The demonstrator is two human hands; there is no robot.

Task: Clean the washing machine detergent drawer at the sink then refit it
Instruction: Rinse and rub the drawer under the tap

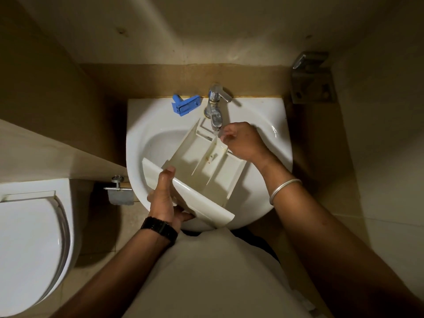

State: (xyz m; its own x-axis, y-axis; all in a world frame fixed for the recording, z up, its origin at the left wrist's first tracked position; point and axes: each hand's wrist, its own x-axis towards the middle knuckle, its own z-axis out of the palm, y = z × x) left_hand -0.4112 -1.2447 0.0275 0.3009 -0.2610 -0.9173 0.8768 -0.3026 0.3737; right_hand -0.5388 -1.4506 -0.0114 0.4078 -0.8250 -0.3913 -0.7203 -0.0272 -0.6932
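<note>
left hand (164, 193): gripping, thumb up | right hand (243, 141): fingers curled

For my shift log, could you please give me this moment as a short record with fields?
Item: cream plastic detergent drawer, tilted in white ceramic sink
Left hand: grips drawer's front panel
Right hand: fingers curled at drawer's far end, under chrome tap
Water: seems to be running
Set aside: blue plastic insert on sink's rim
</note>
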